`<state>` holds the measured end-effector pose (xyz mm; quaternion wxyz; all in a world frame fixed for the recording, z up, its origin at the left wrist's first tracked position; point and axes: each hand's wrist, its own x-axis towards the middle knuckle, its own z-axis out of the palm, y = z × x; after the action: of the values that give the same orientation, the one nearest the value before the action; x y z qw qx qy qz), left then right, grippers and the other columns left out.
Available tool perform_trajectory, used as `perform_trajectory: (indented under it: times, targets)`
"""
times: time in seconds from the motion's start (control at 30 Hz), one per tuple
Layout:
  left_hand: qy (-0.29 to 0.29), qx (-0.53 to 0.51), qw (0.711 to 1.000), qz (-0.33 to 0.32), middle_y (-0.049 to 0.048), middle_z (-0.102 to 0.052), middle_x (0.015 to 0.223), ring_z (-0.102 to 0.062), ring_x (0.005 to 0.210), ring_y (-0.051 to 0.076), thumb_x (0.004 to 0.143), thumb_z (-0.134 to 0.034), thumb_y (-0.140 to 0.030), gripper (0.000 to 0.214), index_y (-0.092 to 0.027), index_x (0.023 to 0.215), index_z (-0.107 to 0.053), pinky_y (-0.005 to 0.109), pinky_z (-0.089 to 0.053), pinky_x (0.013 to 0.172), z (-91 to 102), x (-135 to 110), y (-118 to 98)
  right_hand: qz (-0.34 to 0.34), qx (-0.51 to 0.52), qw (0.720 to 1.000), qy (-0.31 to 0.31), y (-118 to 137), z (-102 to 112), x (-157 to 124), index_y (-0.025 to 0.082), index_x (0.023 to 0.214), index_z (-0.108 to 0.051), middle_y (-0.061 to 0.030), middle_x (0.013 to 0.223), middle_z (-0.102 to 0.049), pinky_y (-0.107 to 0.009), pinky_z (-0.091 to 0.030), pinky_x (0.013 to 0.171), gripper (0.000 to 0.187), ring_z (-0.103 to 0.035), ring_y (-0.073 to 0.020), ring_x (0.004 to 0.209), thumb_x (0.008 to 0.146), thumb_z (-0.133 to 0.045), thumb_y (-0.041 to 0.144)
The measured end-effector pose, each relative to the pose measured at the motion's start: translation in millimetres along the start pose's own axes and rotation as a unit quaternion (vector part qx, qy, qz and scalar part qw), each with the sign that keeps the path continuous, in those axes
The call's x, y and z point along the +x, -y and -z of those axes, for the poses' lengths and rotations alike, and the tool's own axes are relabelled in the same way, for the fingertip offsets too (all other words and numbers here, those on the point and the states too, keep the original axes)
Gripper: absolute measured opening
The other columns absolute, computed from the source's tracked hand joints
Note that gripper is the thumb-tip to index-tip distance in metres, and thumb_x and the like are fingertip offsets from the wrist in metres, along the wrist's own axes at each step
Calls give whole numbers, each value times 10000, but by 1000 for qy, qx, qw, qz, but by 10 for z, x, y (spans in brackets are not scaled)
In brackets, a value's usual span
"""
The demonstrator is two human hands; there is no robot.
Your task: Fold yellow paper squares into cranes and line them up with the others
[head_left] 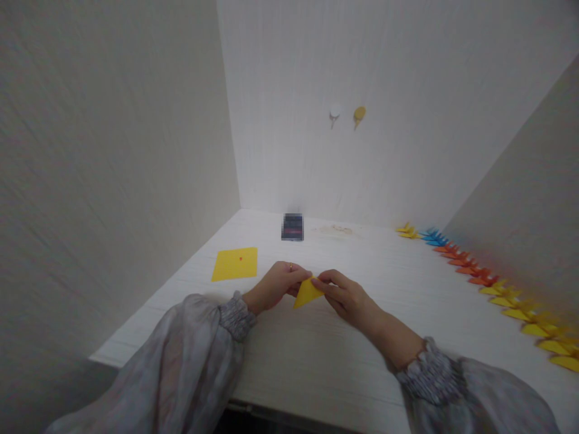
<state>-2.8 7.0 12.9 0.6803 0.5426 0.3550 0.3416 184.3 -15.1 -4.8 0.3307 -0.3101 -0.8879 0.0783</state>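
Head view, left hand [275, 284], right hand [346, 295], fingers pinching folded yellow paper [307, 293], wrists low over table [289, 355]

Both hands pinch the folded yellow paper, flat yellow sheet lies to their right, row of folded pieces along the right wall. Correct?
One error: the flat yellow sheet lies to the left of the hands, not the right. The head view shows the left hand and right hand pinching the folded yellow paper, with the folded pieces along the right wall.

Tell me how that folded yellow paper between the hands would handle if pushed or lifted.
The folded yellow paper looks thin and probably very light, pinched by both the left hand and right hand. Its creased triangle likely holds shape yet bends easily. On the smooth table it would probably slide.
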Motion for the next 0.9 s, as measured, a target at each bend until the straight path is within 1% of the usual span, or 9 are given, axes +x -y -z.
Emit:
perform_trajectory:
  times: [0.1, 0.2, 0.27, 0.3, 0.37, 0.43, 0.57, 0.7, 0.9]
  targets:
    - [-17, 24, 1000, 6, 5, -563, 554, -521, 489, 81, 664, -594, -343, 243, -105, 631, -555, 206, -397, 496, 11, 9, 8, 12, 33, 999, -13, 14, 14, 18, 254, 1133, -524, -79, 988, -537, -268, -475, 693, 365, -542, -150, 845, 817, -373, 152]
    - [-45, 49, 998, -4, 21, -600, 602, -549, 524, 96, 656, -602, -351, 253, -101, 689, -584, 224, -423, 529, 23, 26, 22, -12, 132, 991, -27, 6, 2, 50, 237, 1091, -549, -74, 1002, -536, -306, -457, 756, 326, -531, -166, 900, 788, -440, 189]
    - [-63, 72, 995, -21, 19, -610, 615, -552, 536, 97, 654, -601, -348, 248, -105, 704, -593, 226, -427, 539, 27, 39, 37, -78, 221, 971, -33, -17, -37, 76, 219, 1071, -555, -70, 989, -558, -314, -443, 785, 298, -534, -173, 910, 789, -465, 254]
    - [-67, 85, 994, -30, 16, -612, 619, -551, 541, 96, 655, -597, -348, 246, -108, 708, -597, 226, -428, 543, 29, 45, 48, -127, 261, 956, -43, -31, -64, 89, 209, 1055, -560, -67, 953, -577, -302, -445, 766, 286, -546, -168, 877, 805, -447, 287]
    - [-62, 119, 990, -47, 11, -612, 621, -545, 549, 95, 667, -582, -356, 248, -115, 717, -610, 223, -426, 551, 31, 55, 75, -226, 295, 927, -57, -52, -122, 115, 185, 933, -600, -55, 829, -600, -265, -448, 665, 271, -556, -151, 763, 825, -413, 350]
    - [-56, 160, 984, -59, 5, -601, 604, -530, 541, 90, 678, -567, -366, 257, -119, 723, -623, 214, -414, 540, 37, 63, 105, -280, 306, 909, -33, -55, -166, 135, 163, 790, -616, -31, 694, -584, -238, -419, 570, 293, -533, -130, 645, 803, -445, 400]
    - [-62, 205, 975, -63, 6, -593, 598, -523, 543, 93, 684, -550, -379, 273, -123, 731, -629, 208, -408, 523, 48, 65, 139, -320, 335, 886, -5, -29, -195, 153, 147, 698, -614, 3, 580, -552, -223, -379, 503, 296, -495, -104, 535, 727, -540, 432]
    - [-62, 180, 981, -41, 7, -592, 600, -533, 535, 97, 670, -553, -370, 264, -119, 721, -613, 219, -422, 518, 26, 54, 117, -349, 368, 862, -8, -34, -199, 149, 147, 667, -615, 4, 559, -558, -225, -384, 482, 289, -500, -97, 496, 680, -582, 434]
    - [-71, 136, 988, -10, -6, -561, 550, -510, 480, 79, 664, -562, -352, 240, -114, 668, -582, 206, -410, 478, 1, 50, 80, -364, 363, 857, -24, -34, -222, 143, 147, 655, -614, 1, 560, -558, -215, -372, 451, 287, -480, -85, 468, 675, -586, 432]
